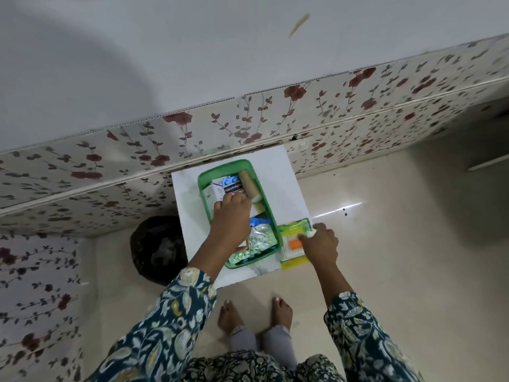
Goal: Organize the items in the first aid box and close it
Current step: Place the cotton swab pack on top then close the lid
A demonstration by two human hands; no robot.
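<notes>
A green open first aid box (204, 186) stands on a small white table (286, 172). Inside lie a plaster carton (230, 186), a brown bandage roll (248, 184), and silver foil packets (261, 238). My left hand (232, 216) reaches into the box, its fingers closed on the near end of the plaster carton. To the right of the box lies a green and yellow packet (293, 230) on the table's edge. My right hand (319, 244) rests on this packet, fingers pinching something small and white at its upper corner.
A dark round bin (157, 249) sits on the floor left of the table. A flower-patterned wall panel (248, 125) runs behind the table. Glossy beige floor (399, 244) spreads to the right. My bare feet (256, 312) stand just in front of the table.
</notes>
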